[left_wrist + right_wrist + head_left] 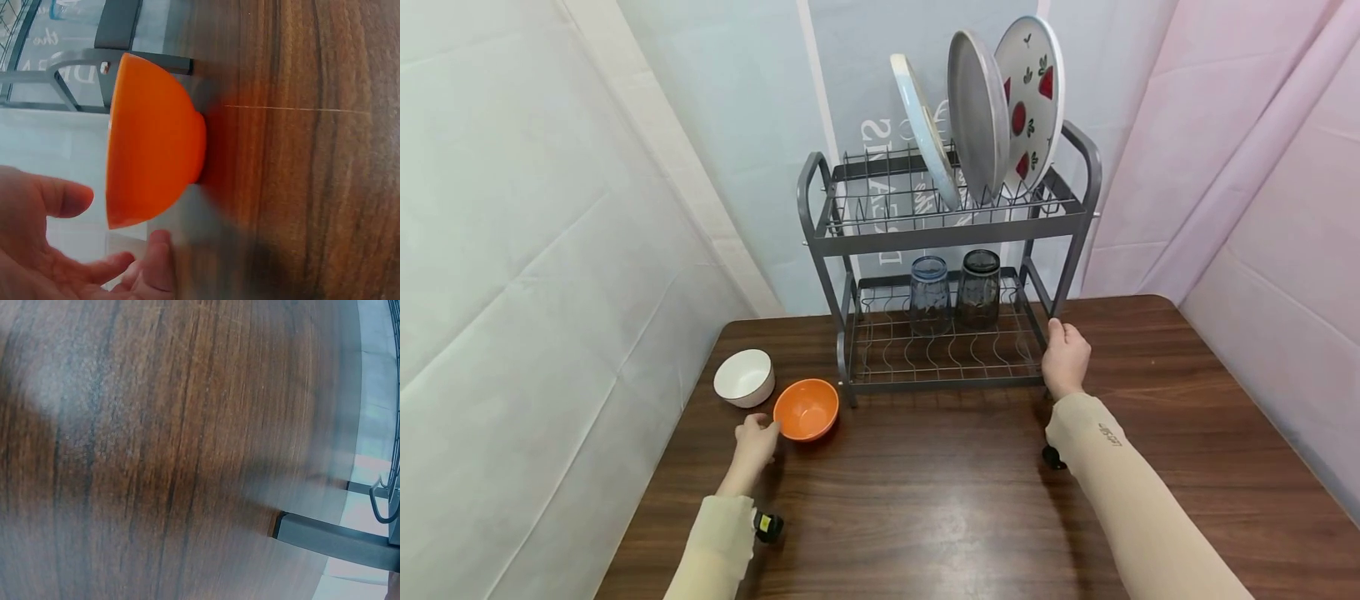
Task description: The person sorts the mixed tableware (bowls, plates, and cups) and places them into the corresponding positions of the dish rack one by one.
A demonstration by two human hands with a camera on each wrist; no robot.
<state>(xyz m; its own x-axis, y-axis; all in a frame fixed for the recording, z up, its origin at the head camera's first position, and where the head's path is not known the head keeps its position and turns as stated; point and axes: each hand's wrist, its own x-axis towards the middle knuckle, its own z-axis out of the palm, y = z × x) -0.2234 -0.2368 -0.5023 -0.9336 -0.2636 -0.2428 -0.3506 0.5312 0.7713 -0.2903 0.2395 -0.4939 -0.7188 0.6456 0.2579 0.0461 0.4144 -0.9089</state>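
An orange bowl (pixel 807 410) stands upright on the table, left of a grey two-tier dish rack (pixel 940 385). My left hand (pixel 756 440) is at the bowl's near left side; in the left wrist view the thumb and fingers of that hand (pixel 56 250) are spread apart beside the rim, with a gap to the bowl. My right hand (pixel 1066 360) grips the front right post of the rack, its fingers curled. Only a sliver of it shows in the right wrist view, beside a rack foot (pixel 331 536).
A white bowl (pixel 745 377) sits behind and left of the orange one. Three plates, among them a grey plate (pixel 977 117), lean on the upper tier. A blue glass (pixel 930 296) and a dark glass (pixel 979 289) stand upside down below. Hanging sheets surround the table (pixel 925 500).
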